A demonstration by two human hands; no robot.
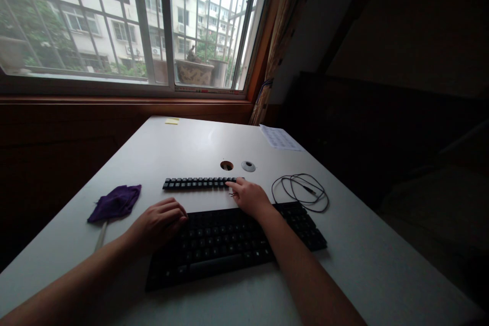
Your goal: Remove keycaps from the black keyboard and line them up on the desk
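A black keyboard (217,237) lies at a slant on the white table. My left hand (162,219) rests at its upper left corner, fingers curled together over the edge. Beyond the keyboard, black keycaps (194,183) stand in two long rows. My right hand (248,196) reaches across the keyboard to the right end of these rows. Its fingertips are close together at the last keycaps, and a thin dark piece shows just under them. Whatever the fingers pinch is too small to make out.
Left of the keyboard lies a purple cloth (116,202) with a pale handle (101,236) below it. A coiled black cable (301,188) lies at the right. Farther back are a round table hole (226,165), its grey cover (248,166), printed paper (280,137) and a yellow note (171,121).
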